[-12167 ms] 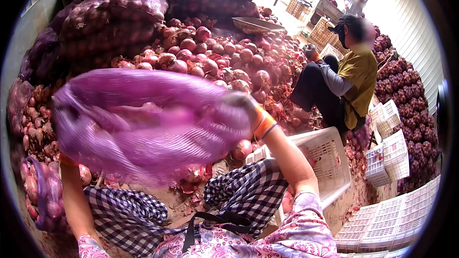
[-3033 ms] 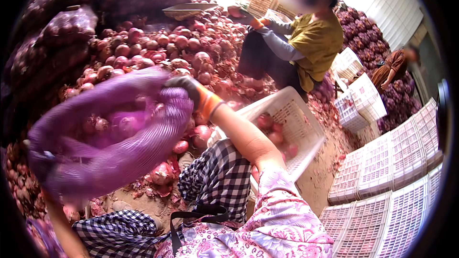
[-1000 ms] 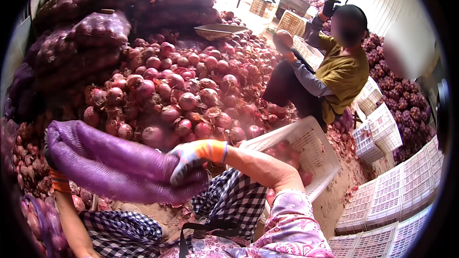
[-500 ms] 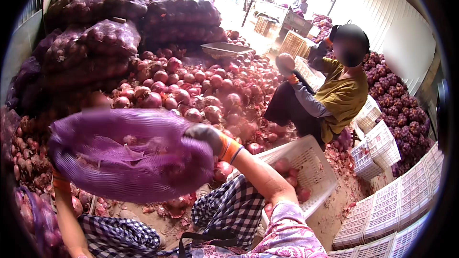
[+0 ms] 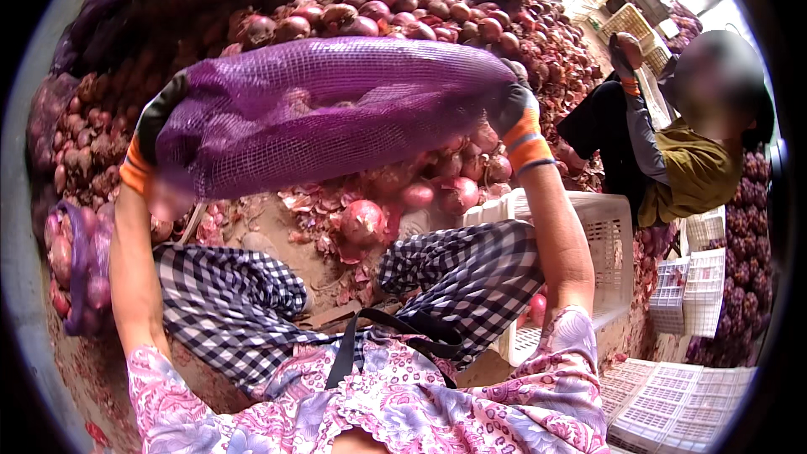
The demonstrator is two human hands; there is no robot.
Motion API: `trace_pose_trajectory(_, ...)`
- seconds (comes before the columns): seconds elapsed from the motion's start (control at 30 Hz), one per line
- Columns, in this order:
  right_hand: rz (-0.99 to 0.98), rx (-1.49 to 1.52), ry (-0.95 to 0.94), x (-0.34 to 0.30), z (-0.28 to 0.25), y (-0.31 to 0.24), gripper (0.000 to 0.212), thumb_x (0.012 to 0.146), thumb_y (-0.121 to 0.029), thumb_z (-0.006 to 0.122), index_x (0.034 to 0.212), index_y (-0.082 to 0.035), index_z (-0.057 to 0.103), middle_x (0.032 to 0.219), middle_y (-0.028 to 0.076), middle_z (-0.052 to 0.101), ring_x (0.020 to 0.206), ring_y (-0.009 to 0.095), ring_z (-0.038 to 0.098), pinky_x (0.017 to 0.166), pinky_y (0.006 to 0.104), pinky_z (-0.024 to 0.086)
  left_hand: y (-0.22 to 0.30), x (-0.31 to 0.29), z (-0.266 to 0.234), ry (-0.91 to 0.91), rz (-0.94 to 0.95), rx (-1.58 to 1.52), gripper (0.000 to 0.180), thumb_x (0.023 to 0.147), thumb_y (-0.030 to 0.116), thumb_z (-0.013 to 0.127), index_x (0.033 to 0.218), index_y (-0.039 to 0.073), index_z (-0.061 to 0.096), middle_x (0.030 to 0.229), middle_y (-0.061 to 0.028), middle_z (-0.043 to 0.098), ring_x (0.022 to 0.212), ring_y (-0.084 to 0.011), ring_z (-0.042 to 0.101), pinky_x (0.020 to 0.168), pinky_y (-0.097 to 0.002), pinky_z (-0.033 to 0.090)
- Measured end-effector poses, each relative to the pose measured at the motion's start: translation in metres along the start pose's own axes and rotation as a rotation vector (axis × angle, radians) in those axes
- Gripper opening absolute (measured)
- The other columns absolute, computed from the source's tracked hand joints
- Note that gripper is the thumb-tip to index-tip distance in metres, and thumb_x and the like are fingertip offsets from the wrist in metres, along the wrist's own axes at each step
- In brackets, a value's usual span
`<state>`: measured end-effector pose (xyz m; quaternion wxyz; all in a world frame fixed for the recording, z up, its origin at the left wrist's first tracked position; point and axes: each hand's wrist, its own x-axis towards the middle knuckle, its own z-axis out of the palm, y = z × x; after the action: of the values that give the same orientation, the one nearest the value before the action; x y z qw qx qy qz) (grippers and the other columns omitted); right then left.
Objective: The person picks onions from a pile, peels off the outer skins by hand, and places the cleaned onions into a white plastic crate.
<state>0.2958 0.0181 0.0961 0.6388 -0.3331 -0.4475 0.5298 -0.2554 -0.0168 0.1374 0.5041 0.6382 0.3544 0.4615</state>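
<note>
A purple mesh sack [image 5: 336,109] is stretched wide between my two hands, its rim spread in front of my knees. My left hand [image 5: 161,122], in a dark glove with an orange cuff, is closed around the sack's left end. At the opposite end my right hand [image 5: 513,109], gloved the same way, grips the mesh. Red onions [image 5: 363,223] lie on the ground just beyond and below the sack. Some of the heap shows dimly through the netting. The fingertips of both hands are partly hidden by gloves and folds.
A white plastic crate [image 5: 601,235] with a few onions stands by my right knee. A filled mesh sack [image 5: 84,261] sits at the left. Beyond lies an onion heap [image 5: 387,0]. A co-worker [image 5: 698,160] sits at the right, near more white crates [image 5: 689,290].
The view has turned down and to the right. The mesh sack has moved up and away from my lap, held more taut and level between both hands.
</note>
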Motion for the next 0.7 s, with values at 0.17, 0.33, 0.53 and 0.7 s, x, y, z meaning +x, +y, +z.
trace_pose_trajectory(0.17, 0.192, 0.197, -0.447, -0.033, 0.045, -0.033, 0.025, 0.087, -0.010, 0.042, 0.103, 0.004, 0.056, 0.096, 0.014, 0.062, 0.083, 0.021, 0.062, 0.079, 0.0328, 0.051, -0.023, 0.014, -0.029, -0.138, 0.033, -0.016, 0.035, 0.090, 0.014, 0.041, 0.123, 0.003, 0.043, 0.120, -0.0076, 0.051, 0.108, -0.0165, 0.049, 0.098, -0.0289, 0.035)
trace_pose_trajectory(0.33, 0.449, 0.369, -0.129, -0.020, 0.046, -0.045, 0.030, 0.085, -0.002, 0.043, 0.113, 0.002, 0.052, 0.100, 0.014, 0.060, 0.088, 0.019, 0.061, 0.080, 0.0300, 0.050, -0.016, 0.045, 0.045, 0.687, -0.379, -0.657, 0.042, 0.094, 0.034, 0.037, 0.121, 0.004, 0.046, 0.122, -0.0066, 0.050, 0.108, -0.0189, 0.048, 0.100, -0.0293, 0.032)
trace_pose_trajectory(0.53, -0.032, -0.909, -0.197, -0.023, 0.057, 0.015, 0.082, 0.069, -0.022, 0.073, 0.136, -0.014, 0.026, 0.107, 0.013, 0.060, 0.096, 0.025, 0.059, 0.083, 0.0310, 0.047, -0.045, 0.038, 0.046, 0.238, -0.337, 0.069, 0.069, 0.079, 0.020, 0.062, 0.136, 0.012, 0.024, 0.126, -0.0158, 0.044, 0.116, -0.0237, 0.043, 0.094, -0.0359, 0.038)
trace_pose_trajectory(0.7, 0.064, -0.318, 0.245, 0.000, 0.050, -0.008, 0.038, 0.076, -0.004, 0.057, 0.114, -0.004, 0.054, 0.098, 0.014, 0.061, 0.089, 0.024, 0.060, 0.080, 0.0341, 0.049, -0.052, 0.043, 0.057, 0.186, -0.595, 1.162, 0.084, 0.071, 0.012, 0.060, 0.140, 0.025, 0.013, 0.129, -0.0209, 0.041, 0.117, -0.0335, 0.044, 0.096, -0.0385, 0.037)
